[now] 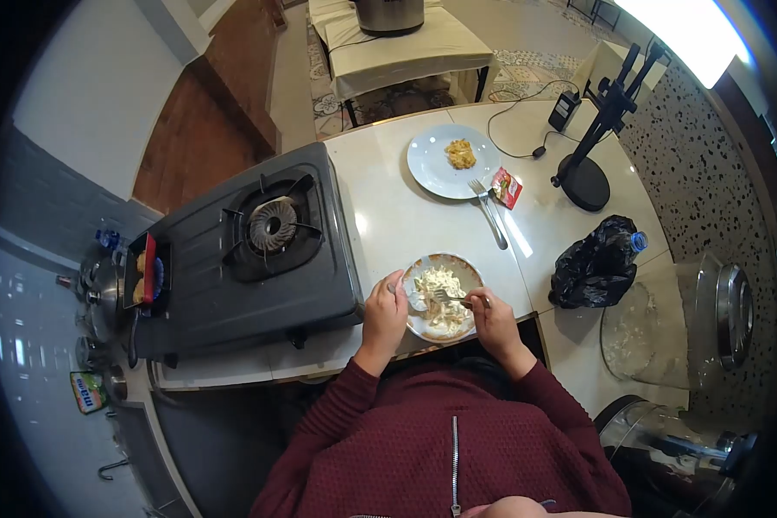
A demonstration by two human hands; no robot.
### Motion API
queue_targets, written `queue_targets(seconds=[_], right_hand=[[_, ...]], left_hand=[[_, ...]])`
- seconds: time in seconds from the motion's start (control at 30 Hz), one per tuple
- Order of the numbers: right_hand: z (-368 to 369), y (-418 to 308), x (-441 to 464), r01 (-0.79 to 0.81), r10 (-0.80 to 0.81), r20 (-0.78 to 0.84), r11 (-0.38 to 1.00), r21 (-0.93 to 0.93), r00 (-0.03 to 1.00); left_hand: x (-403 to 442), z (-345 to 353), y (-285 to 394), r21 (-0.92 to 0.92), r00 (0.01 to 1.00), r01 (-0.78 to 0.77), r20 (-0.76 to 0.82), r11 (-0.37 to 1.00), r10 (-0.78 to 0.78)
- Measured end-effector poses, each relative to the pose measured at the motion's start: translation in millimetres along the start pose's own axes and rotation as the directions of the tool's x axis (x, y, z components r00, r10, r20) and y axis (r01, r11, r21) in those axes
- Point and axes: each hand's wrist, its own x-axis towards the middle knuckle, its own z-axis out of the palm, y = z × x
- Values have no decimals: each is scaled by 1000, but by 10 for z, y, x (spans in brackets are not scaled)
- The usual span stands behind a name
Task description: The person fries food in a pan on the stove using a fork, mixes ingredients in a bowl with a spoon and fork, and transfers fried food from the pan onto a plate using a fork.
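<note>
Head view: left hand (385, 312) pinches a spoon (416, 299) in the bowl (473, 278); right hand (495, 319) pinches a fork (454, 298), tines in the pale shredded food (440, 283) there. The bowl sits on the counter (387, 211), right of the stove (233, 250) (single visible burner unlit); a plate (432, 164) with yellowish food (460, 154) lies beyond.

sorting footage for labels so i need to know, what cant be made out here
Head view:
Middle of the fork handle in the right hand: hidden by the fingers.
Floor of the bowl: mostly covered by food.
Body of the bottle: wrapped in a black bag.
Top of the pot: cut off by the upper edge.
Small print on the red packet: too small.
</note>
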Motion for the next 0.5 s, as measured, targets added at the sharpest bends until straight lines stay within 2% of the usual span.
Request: queue_targets(seconds=[0.03, 0.1, 0.13, 0.2, 0.23, 0.37, 0.43, 0.5], right_hand=[[-57, -42, 28, 9, -9, -13, 1000, -28, 1000], [-163, -97, 63, 11, -15, -49, 997, -73, 999], [-209, -111, 83, 3, -5, -80, 999, -34, 997], [-293, -89, 117, -18, 12, -127, 999, -42, 992], [-333, -34, 128, 12, -27, -131, 993, -117, 991], [-377, 28, 139, -16, -10, -102, 966, -257, 995], [-321, 79, 69, -136, 121, -91, 973, -188, 988], [-233, 154, 12, -227, 221, -99, 972, -53, 970]], left_hand=[[7, -50, 36, 38, 998, -46, -32, 998, 48], [26, -156, 118, 61, 999, 8, -33, 998, -6], [25, -180, 135, 71, 999, 36, -32, 997, -34], [10, -174, 113, 100, 999, 36, -7, 994, -36], [8, -168, 96, 114, 999, 34, 4, 993, -35], [-57, 21, -67, 94, 997, 2, 78, 996, -10], [-74, 113, -156, 56, 996, -6, 94, 998, 1], [-103, 166, -196, -8, 989, 82, 125, 997, -80]])
